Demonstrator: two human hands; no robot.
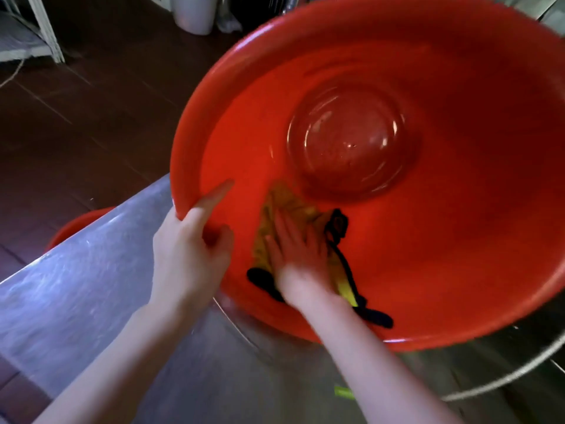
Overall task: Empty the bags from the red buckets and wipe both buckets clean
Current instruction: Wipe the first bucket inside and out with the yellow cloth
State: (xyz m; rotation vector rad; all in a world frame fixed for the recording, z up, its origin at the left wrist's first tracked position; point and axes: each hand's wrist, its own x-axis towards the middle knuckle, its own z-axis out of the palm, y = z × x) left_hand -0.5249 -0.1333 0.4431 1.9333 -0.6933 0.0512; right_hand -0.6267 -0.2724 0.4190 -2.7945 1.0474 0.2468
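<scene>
A: Grip first. Your left hand (191,249) clamps the near-left rim of the red bucket (458,215). The thumb is inside the wall, the forefinger lies along it, and the other fingers are hidden behind the rim. Your right hand (295,255) lies flat with fingers straight and spread, pressing a yellow cloth (284,200) with black edging onto the near inner wall. It pinches nothing. The hand is blurred.

B: Noted. The bucket is tipped with its mouth turned toward you, over the steel counter (76,286). Whether its lower rim touches the counter is hidden. No bag shows inside.

A: The relation that matters: the round bottom (351,142) lies up and away from your right palm, just beyond the cloth's far edge. The cloth's long side runs along the wall from your wrist toward that bottom. Your right hand is the nearer one; the left sits out at the rim.

B: Judgement: this bucket is in mid-wipe. A forward push with the flat palm should reach the bottom. The far and right walls are well apart from the cloth, so you will likely need to turn the bucket with your left hand.

A: Second bucket (78,223): only a red arc shows below the counter's left edge. You cannot tell whether it has been emptied or wiped.
</scene>
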